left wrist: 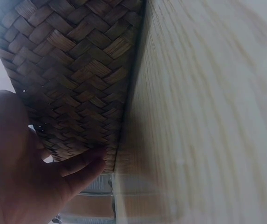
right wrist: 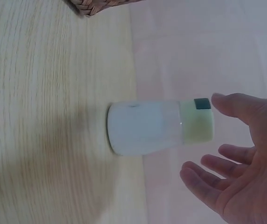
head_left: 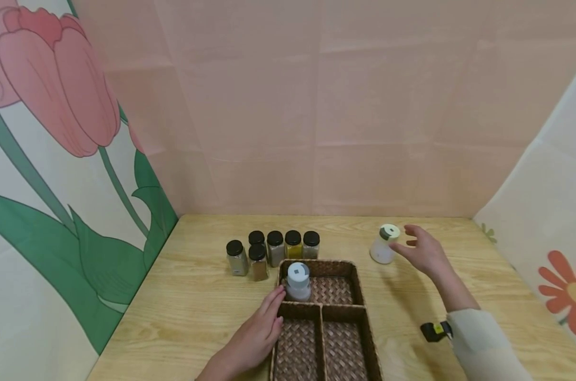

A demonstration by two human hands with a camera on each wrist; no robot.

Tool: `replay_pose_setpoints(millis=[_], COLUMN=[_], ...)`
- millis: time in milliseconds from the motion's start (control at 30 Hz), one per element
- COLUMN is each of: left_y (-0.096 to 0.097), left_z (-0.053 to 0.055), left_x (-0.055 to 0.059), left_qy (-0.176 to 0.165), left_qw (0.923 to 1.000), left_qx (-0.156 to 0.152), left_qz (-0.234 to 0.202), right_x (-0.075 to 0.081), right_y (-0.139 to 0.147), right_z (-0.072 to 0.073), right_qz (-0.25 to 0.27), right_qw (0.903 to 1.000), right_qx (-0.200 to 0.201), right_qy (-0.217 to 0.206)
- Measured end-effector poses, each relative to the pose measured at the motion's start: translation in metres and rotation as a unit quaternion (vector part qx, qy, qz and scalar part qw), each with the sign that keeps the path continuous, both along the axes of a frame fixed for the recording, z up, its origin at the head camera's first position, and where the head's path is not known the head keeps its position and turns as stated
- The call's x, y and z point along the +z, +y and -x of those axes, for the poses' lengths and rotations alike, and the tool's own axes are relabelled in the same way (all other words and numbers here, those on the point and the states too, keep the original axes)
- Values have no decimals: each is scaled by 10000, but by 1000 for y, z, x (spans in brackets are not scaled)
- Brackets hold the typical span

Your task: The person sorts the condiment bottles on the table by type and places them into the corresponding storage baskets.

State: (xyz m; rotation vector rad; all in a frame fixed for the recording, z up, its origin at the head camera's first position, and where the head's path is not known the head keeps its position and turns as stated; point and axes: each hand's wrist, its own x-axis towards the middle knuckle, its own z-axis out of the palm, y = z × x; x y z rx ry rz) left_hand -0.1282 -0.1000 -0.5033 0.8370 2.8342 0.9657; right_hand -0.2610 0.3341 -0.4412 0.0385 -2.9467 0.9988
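Note:
A woven brown basket (head_left: pixel 335 291) with three compartments sits at the front middle. My left hand (head_left: pixel 252 338) touches its left side, fingers laid nearly straight along the outer wall (left wrist: pixel 77 79) in the left wrist view. Inside the back compartment, at its left end, a shaker bottle with a pale grey cap (head_left: pixel 298 286) stands upright. Another shaker bottle (head_left: pixel 382 252), white with a pale green cap, stands on the table at the back right. Around that cap my right hand (head_left: pixel 426 255) is spread, thumb near one side and fingers apart on the other, as the right wrist view shows.
Several glass spice jars with black lids (head_left: pixel 275 248) are grouped on the table (head_left: pixel 188 296) behind and left of the basket. A pink cloth backdrop (head_left: pixel 316 159) rises at the table's back edge, with flowered cloths at both sides.

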Motion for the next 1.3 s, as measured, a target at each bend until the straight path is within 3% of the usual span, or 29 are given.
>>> replay_pose_setpoints(millis=[633,933,1300], left_y=[0,0,0], left_z=[3,2,3], left_x=[-3,-3,-5], left_qy=[-58,-215,-165], left_qw=[10000,9998,9998], left_qx=[-38,21,45], left_qz=[16,36,59], right_x=[-23,-30,-36], right_y=[0,-1,-3], right_z=[15,20,26], right_qz=[302,403,445], right_qw=[9990,9986,9984], right_qx=[-144,-195,-138], right_qy=[-286,-265,-321])
